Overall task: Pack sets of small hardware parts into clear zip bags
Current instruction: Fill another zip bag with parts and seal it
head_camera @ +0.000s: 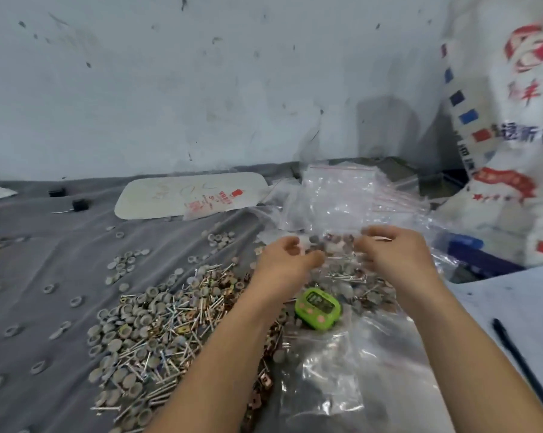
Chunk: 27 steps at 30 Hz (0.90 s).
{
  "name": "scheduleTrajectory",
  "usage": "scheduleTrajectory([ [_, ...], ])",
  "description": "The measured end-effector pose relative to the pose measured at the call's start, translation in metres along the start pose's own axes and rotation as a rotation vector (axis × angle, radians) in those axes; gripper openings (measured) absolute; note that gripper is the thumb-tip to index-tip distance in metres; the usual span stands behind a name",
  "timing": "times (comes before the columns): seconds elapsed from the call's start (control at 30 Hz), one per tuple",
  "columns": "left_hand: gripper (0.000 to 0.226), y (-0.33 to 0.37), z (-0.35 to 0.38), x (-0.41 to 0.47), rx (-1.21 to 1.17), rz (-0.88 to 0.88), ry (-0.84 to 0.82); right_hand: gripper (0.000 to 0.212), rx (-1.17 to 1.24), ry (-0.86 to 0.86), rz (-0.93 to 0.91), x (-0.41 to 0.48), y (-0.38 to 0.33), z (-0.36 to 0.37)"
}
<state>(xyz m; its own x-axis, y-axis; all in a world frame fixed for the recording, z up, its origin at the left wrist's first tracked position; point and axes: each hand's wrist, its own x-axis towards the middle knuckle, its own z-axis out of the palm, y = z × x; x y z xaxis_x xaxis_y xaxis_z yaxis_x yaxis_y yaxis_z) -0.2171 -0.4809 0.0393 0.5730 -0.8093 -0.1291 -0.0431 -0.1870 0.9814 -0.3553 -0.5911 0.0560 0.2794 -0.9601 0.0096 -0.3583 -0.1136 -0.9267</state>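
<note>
A small clear zip bag [337, 245] with grey caps and screws inside is held up between my two hands above the table. My left hand [287, 260] pinches its left edge and my right hand [395, 254] pinches its right edge near the top. Below and to the left spreads a heap of hardware [157, 326]: grey round caps, metal screws and copper-coloured brackets on the grey cloth [45, 251]. A stack of empty clear zip bags [351, 195] with red seal lines lies behind my hands.
A green digital timer [317, 308] sits under my wrists. Large clear plastic sheeting [351, 370] covers the near right. A black pen [520, 364] lies on white paper at right. A printed white sack [514, 135] stands at the back right, a flat white pouch [188, 195] behind.
</note>
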Motion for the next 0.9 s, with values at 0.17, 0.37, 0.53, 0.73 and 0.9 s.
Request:
scheduleTrajectory([
  [0.17, 0.044, -0.015, 0.001, 0.006, 0.253, 0.202, 0.184, 0.041, -0.330, 0.246, -0.289, 0.002, 0.017, -0.004],
  [0.37, 0.024, -0.035, 0.000, -0.032, 0.604, 0.252, 0.188, 0.058, -0.652, -0.318, -0.230, -0.002, 0.035, 0.000],
  [0.53, 0.036, -0.054, 0.010, -0.080, 0.790, 0.230, -0.157, 0.047, -0.243, -0.046, -0.295, -0.018, 0.020, -0.029],
  [0.73, 0.037, -0.074, 0.022, -0.098, 0.958, 0.330, -0.069, 0.034, -0.495, -0.319, -0.232, -0.091, 0.042, -0.012],
  [0.9, 0.029, -0.076, 0.015, -0.113, 0.591, 0.382, 0.219, 0.056, -0.428, -0.211, -0.135, -0.126, 0.051, -0.001],
])
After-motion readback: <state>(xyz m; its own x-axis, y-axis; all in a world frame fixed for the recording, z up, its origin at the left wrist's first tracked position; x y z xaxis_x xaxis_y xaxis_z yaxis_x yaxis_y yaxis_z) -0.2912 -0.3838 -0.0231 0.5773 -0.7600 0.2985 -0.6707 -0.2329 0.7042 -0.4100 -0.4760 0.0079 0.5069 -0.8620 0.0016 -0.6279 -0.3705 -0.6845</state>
